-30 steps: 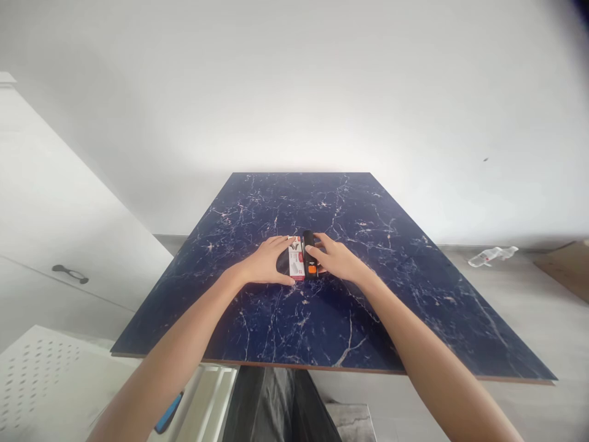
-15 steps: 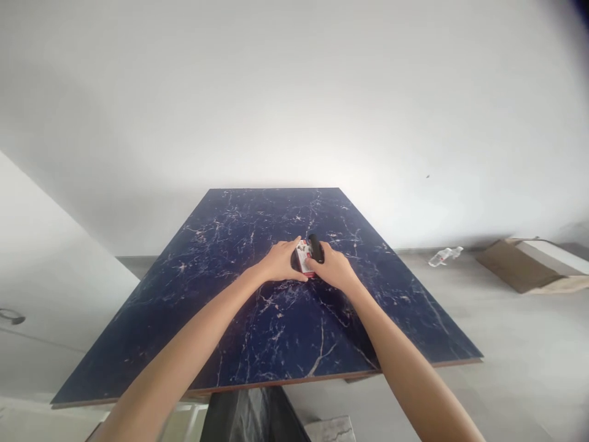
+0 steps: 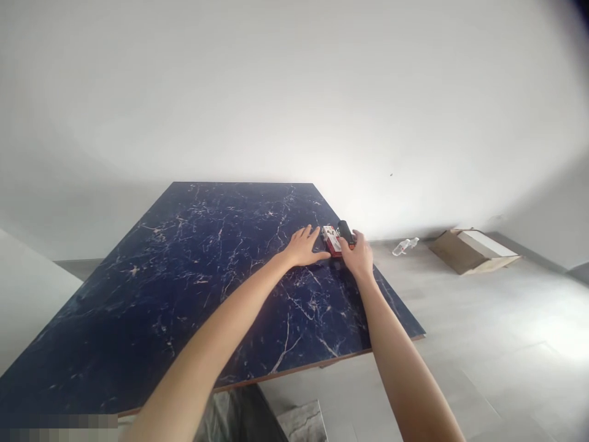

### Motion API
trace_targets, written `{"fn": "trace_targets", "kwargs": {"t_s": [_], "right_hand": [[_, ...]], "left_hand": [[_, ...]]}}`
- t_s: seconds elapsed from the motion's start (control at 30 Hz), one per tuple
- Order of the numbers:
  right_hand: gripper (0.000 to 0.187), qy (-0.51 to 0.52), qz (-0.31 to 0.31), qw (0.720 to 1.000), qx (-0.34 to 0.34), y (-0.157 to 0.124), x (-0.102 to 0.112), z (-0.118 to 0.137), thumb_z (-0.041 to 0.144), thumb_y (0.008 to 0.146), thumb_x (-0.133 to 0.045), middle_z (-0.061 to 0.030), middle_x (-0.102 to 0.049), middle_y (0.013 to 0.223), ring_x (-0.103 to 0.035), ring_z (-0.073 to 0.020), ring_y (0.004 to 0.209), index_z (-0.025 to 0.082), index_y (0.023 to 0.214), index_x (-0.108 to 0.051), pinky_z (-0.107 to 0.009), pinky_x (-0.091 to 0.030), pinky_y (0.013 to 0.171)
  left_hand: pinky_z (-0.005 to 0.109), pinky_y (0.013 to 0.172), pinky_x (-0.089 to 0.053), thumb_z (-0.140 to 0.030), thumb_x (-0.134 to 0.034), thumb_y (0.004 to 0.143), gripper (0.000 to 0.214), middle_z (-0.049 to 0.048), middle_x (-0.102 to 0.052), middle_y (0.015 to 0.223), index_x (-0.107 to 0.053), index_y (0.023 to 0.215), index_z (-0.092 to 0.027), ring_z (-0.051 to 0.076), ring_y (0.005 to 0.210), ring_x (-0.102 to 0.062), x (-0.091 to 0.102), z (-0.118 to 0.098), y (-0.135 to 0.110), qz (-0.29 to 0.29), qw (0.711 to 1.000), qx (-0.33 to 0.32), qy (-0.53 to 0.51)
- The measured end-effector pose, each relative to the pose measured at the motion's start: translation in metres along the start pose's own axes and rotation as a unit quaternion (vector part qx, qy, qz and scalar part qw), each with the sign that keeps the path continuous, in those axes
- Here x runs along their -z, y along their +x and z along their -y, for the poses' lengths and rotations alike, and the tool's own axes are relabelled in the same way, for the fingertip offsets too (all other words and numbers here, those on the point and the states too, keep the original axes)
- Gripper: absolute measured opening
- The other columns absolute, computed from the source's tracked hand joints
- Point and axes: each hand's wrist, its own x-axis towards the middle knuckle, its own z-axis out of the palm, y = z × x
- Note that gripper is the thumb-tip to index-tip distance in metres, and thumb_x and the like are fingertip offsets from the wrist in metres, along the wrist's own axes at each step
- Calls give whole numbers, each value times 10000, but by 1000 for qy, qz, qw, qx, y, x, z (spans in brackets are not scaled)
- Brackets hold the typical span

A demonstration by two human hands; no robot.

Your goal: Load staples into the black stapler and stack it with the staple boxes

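In the head view, a small red-and-white box (image 3: 331,240) and a black object (image 3: 345,232) are seen lying side by side, touching, near the far right edge of a dark blue marble-patterned slab (image 3: 138,307). The black object is placed along the right side of the box; what it is cannot be told at this size.

The left hand (image 3: 302,247) is held flat on the slab with its fingers spread, just beside the left end of the box. No pinch is shown by it, and nothing is seen to be held. The right hand (image 3: 357,255) is set against the near end of the black object, with its fingers (image 3: 353,237) curled up toward it. Contact is shown, but whether the object is being pinched cannot be told, as the fingers are partly hidden.

Two hands, one box, one black object and one slab are counted. Further off, one plastic bottle (image 3: 403,246) and one cardboard box (image 3: 469,253) are lying on the tiled floor (image 3: 515,325), near a white wall (image 3: 294,92).
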Motion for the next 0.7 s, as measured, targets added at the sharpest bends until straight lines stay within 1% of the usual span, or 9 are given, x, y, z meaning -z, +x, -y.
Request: {"fn": "trace_targets", "kwargs": {"t_s": [0.03, 0.1, 0.17, 0.23, 0.3, 0.37, 0.43, 0.53, 0.7], "right_hand": [[551, 6, -44, 999, 20, -1, 0, 2, 492, 900, -529, -154, -666, 1221, -596, -309, 1110, 151, 1330, -567, -440, -436, 982], [480, 10, -124, 990, 66, -9, -2, 13, 445, 920, -503, -167, -644, 1225, -553, -315, 1155, 131, 1270, -595, -461, -406, 1026], [411, 16, -142, 981, 129, -23, -10, 35, 403, 944, -487, -166, -641, 1192, -536, -315, 1168, 133, 1229, -609, -475, -394, 1045], [367, 36, -74, 972, 221, -44, -25, 70, 370, 960, -490, -156, -645, 1192, -540, -308, 1181, 150, 1228, -611, -476, -399, 1060], [367, 66, 42, 940, 332, -68, -47, 110, 315, 962, -495, -144, -627, 1285, -530, -295, 1240, 173, 1284, -599, -474, -391, 1098], [401, 93, 157, 887, 424, -90, -70, 146, 242, 945, -503, -124, -608, 1352, -525, -274, 1273, 186, 1334, -585, -457, -393, 1121], [457, 111, 240, 846, 463, -104, -87, 171, 150, 899, -501, -107, -618, 1351, -549, -255, 1252, 183, 1347, -583, -438, -425, 1105], [492, 120, 298, 835, 447, -110, -98, 181, 96, 886, -476, -100, -640, 1325, -581, -242, 1217, 181, 1360, -578, -438, -458, 1080], [490, 114, 333, 825, 442, -108, -89, 171, 138, 960, -430, -116, -605, 1382, -552, -252, 1286, 186, 1441, -512, -467, -455, 1096]], "left_hand": [[553, 1231, -166, -794, -321, 921, 951, 134, -57, 1695, -120, 1639, -204, 372, 1551, -104, 7, 11, -21, -23, 1000, 4, 3], [542, 1225, -197, -696, -286, 990, 787, 112, -206, 1675, -235, 1617, -224, 353, 1535, -187, 25, 36, -70, -73, 997, 10, 30], [539, 1200, -257, -616, -303, 1025, 667, 102, -369, 1609, -367, 1564, -230, 333, 1488, -303, 43, 61, -120, -122, 991, 30, 53], [522, 1168, -320, -559, -318, 1044, 576, 97, -494, 1518, -507, 1470, -221, 312, 1415, -410, 57, 81, -163, -155, 984, 58, 61], [500, 1137, -375, -539, -352, 1042, 537, 92, -559, 1455, -584, 1397, -209, 301, 1359, -468, 64, 93, -192, -142, 986, 70, 54], [495, 1127, -392, -515, -401, 1033, 499, 90, -584, 1428, -617, 1364, -210, 303, 1340, -483, 66, 99, -206, -113, 991, 54, 52], [502, 1135, -384, -448, -405, 1040, 445, 88, -587, 1423, -637, 1343, -219, 302, 1340, -482, 65, 101, -209, -98, 993, 28, 62], [512, 1146, -373, -396, -355, 1056, 446, 87, -552, 1465, -630, 1360, -221, 303, 1367, -458, 64, 100, -206, -82, 993, 22, 77], [537, 1200, -290, -483, -304, 1058, 567, 121, -400, 1590, -535, 1468, -166, 334, 1482, -321, 63, 91, -209, -44, 993, 49, 102]]}}
